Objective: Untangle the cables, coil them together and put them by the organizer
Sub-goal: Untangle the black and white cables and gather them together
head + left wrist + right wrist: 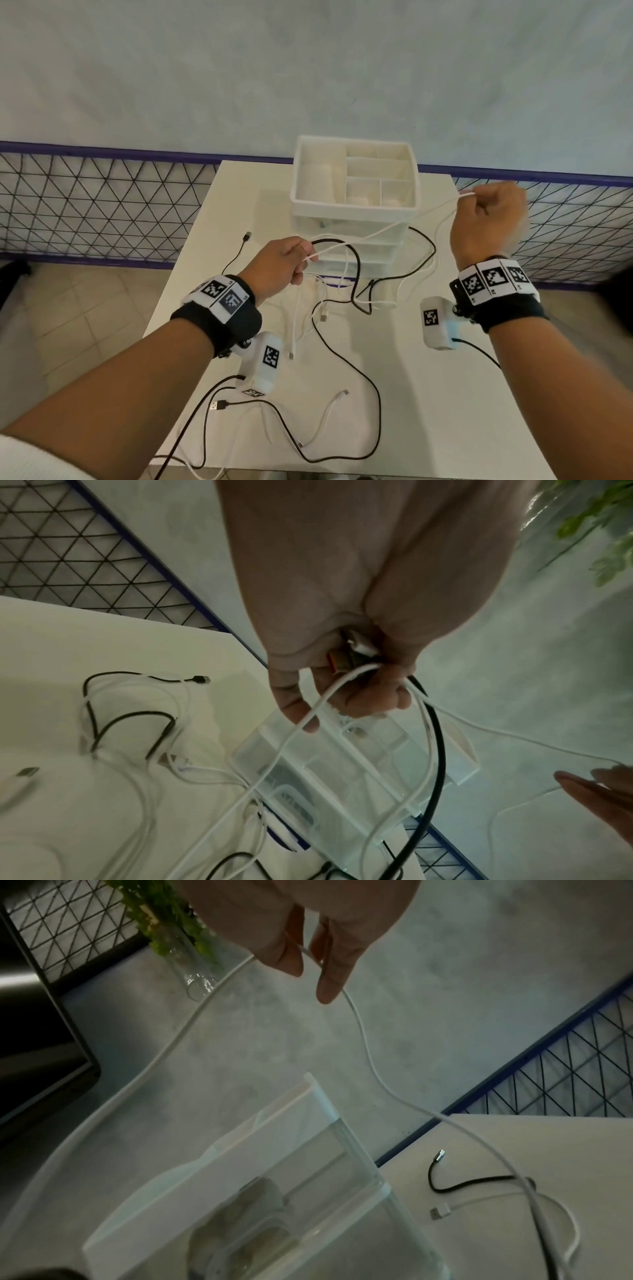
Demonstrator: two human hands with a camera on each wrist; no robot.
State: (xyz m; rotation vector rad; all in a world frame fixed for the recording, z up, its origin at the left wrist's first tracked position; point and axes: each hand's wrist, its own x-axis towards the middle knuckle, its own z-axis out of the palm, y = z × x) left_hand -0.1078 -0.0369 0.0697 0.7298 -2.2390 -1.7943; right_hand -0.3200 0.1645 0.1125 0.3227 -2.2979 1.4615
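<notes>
Far left on the white table [428, 377], a black cable [378, 411] w/ its USB plug lying flat near the front edge; the cord trails across the top and loops up toward the middle. Next to it a loose white cable [327, 416] curls on the table, plug ends free.

Left hand [279, 263] is up over the table, fingers curled round a bunch of cords: left wrist view shows white strands, a black one and a couple of plug ends bunched in the fist. A black loop arches out of that grip in front of the organizer [354, 205].

Centre back: the organizer, a white box w/ divided compartments on top and clear drawers below, stands at the table's far edge. Tangled black and white cords lie on the table just in front of it.

From the left fist a white cable [394, 226] stretches across the organizer's front, rising to the right.

Right hand [489, 219] is raised beside the organizer's right side, off the table edge, pinching that white cable btwn thumb and fingertips [329, 988]; from the pinch, slack hangs down to the table.
</notes>
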